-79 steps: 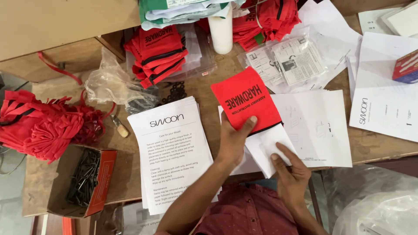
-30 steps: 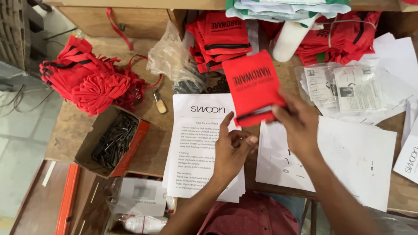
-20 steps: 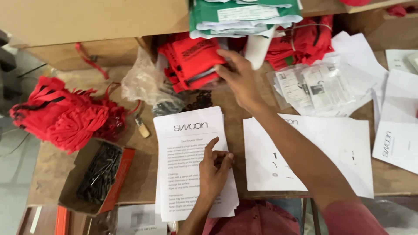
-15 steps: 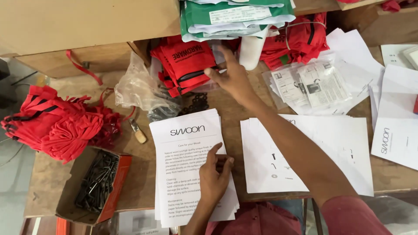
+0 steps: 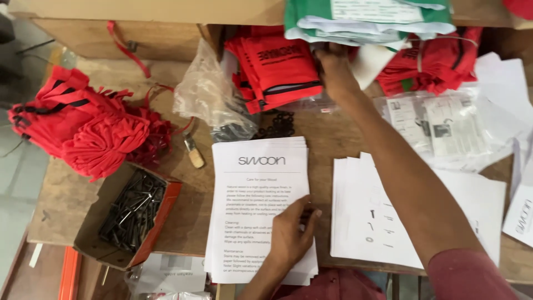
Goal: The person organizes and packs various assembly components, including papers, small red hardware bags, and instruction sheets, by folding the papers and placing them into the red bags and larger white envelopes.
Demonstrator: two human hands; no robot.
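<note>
Reaching farther since earlier, the right hand (image 5: 335, 69) rests with curled fingers on the red pouches (image 5: 280, 69). Left hand (image 5: 291, 236) lies open, pressing the leaflets (image 5: 258, 183) beneath it.

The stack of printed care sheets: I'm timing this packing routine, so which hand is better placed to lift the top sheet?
Probably the left. The left hand rests on the stack of printed sheets, fingers at its right edge. The right hand is stretched far back at the red pouches.
</note>
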